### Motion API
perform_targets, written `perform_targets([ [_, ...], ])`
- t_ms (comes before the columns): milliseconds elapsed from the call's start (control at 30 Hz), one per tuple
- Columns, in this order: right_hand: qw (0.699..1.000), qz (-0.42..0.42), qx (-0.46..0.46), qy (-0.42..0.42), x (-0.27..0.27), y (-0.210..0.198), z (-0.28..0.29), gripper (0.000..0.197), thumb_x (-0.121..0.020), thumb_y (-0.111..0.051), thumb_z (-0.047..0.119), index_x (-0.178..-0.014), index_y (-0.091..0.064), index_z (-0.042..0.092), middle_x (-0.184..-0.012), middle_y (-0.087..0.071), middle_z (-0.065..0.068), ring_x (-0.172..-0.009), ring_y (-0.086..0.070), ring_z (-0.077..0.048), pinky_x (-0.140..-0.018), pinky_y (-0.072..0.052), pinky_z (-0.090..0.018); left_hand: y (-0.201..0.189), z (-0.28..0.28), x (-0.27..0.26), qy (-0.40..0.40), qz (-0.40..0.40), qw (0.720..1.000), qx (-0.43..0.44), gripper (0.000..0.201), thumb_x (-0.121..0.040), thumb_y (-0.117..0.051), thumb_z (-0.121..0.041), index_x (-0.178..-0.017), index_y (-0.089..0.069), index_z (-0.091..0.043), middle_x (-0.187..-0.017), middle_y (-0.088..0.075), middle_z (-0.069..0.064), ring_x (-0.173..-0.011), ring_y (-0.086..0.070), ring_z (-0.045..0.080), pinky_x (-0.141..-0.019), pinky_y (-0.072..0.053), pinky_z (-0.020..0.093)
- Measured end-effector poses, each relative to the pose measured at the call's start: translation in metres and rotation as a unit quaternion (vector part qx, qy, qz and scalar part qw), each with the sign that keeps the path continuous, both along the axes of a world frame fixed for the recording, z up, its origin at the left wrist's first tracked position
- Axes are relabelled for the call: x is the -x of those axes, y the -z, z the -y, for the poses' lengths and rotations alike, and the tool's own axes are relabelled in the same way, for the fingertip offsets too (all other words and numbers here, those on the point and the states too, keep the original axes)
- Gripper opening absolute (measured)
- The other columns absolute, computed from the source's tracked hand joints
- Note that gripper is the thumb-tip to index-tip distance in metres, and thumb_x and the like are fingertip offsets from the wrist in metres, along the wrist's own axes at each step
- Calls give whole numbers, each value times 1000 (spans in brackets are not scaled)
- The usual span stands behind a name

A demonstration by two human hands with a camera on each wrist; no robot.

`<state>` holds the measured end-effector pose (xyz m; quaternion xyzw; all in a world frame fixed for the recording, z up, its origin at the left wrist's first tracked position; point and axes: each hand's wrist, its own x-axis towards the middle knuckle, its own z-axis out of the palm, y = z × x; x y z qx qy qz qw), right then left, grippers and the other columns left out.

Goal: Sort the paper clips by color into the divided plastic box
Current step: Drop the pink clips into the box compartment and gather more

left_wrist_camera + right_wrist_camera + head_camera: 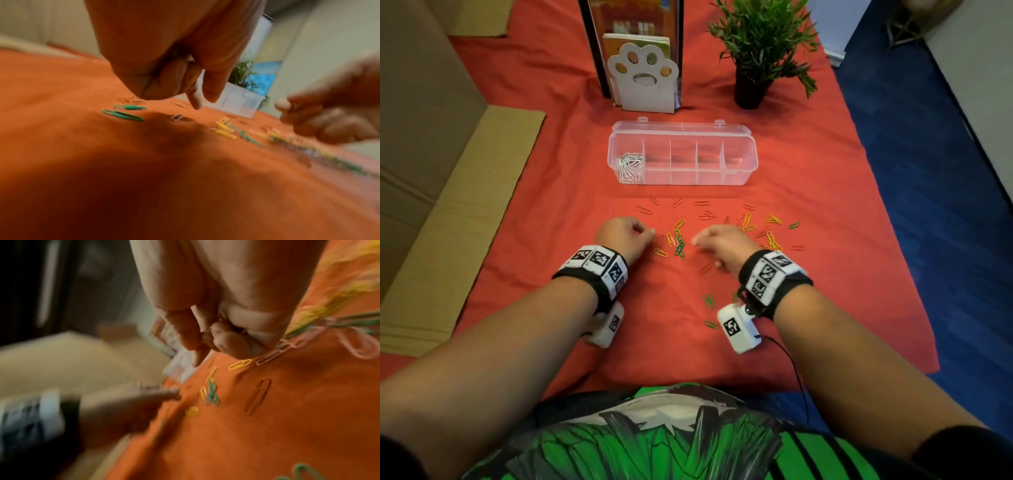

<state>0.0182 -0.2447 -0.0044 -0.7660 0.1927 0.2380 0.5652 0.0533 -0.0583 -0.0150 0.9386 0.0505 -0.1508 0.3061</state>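
Head view. Divided plastic box (683, 154) sits open toward the far edge of the table (842, 274), which is covered by a red cloth; only its left-end compartment holds clips, the white paper clips (631, 166). The other compartments look bare. Loose coloured paper clips (679, 240) lie scattered between the box and the near edge: red, yellow, green, some pink. Left hand (625, 236) and right hand (722, 245) both hang low over the scatter, fingers curled, tips toward the middle pile. Risk, as I judge it: red clips nearly vanish against the red cloth, so some could be missed; the green and yellow clips in the middle overlap and may come up hooked together, putting a wrong colour in a compartment.

Left wrist view (blurred). Left hand has most fingers folded into the palm, with forefinger and thumb pointing down close together just above the cloth. A single pale clip (176, 117) lies below them, not touched. Whether anything is held inside the fold, I cannot tell.

Right wrist view (blurred). Right hand also curled, thumb and forefinger nearly closed, outer fingers folded over pink clips (273, 355). Contact or grip: cannot tell. A fumbled pinch here could flick clips off toward the table's edge.
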Motion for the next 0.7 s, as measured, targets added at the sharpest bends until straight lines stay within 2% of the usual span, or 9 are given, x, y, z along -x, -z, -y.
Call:
perform_targets([
  [67,986,46,112,-111,-7,4,-16,13,-86,-57,16,-82,-69,15,-77,-61,3,-66,-57,-6,-64,-49,-23,2,-3,0,35,29,997,-69,27,-79,-65,-36,-92,-69,-13,-99,-71,12,-96,-64,29,-77,-46,30],
  [100,976,51,149,-150,-8,6,-21,16,-87,-56,18,-90,-71,13,-84,-62,1,-76,-58,-10,-74,-50,-27,3,-4,0,42,32,995,-81,28,-79,-66,-35,-96,-68,-13,-102,-70,12,-99,-63,29,-80,-46,30],
  [133,966,49,178,-180,-9,8,-25,19,-87,-55,20,-95,-71,14,-88,-63,-1,-80,-59,-17,-77,-50,-29,4,-4,1,46,31,995,-89,28,-79,-66,-33,-98,-68,-13,-104,-70,12,-100,-62,29,-81,-46,30],
  [233,945,51,250,-204,-10,11,-24,21,-89,-54,20,-98,-71,12,-98,-69,-13,-91,-64,-30,-76,-48,-28,4,-4,2,61,25,993,-95,22,-80,-64,-24,-99,-68,-13,-105,-70,13,-102,-62,29,-86,-47,31],
  [333,943,79,288,-147,-19,10,-11,19,-87,-52,11,-94,-69,8,-104,-67,-15,-98,-62,-30,-78,-45,-26,2,-6,4,76,21,992,-94,20,-81,-62,-20,-99,-68,-13,-106,-69,13,-102,-62,30,-87,-47,31],
  [467,964,61,236,-103,-25,5,-6,13,-86,-52,13,-83,-63,19,-84,-61,-2,-83,-57,-19,-72,-38,-20,0,-8,8,84,18,991,-102,20,-82,-60,-22,-97,-68,-12,-106,-67,15,-102,-60,32,-88,-48,35],
  [533,963,58,243,-102,-25,2,-8,12,-85,-53,16,-77,-60,21,-82,-61,-3,-84,-59,-22,-73,-42,-23,-1,-9,9,83,20,991,-107,20,-81,-61,-24,-95,-67,-10,-104,-67,15,-101,-60,32,-87,-49,36],
  [600,935,80,312,-148,-23,2,-11,14,-85,-52,16,-84,-67,13,-93,-66,-10,-93,-62,-28,-79,-47,-28,-1,-10,11,78,23,991,-105,19,-81,-61,-25,-93,-67,-11,-102,-67,14,-99,-60,32,-85,-49,35],
  [700,893,146,367,-219,-18,6,-18,20,-86,-50,13,-98,-64,5,-106,-55,-15,-99,-58,-34,-82,-47,-33,-3,-10,11,44,32,995,-82,14,-79,-57,-14,-89,-67,-14,-100,-69,13,-97,-61,31,-84,-48,32],
])
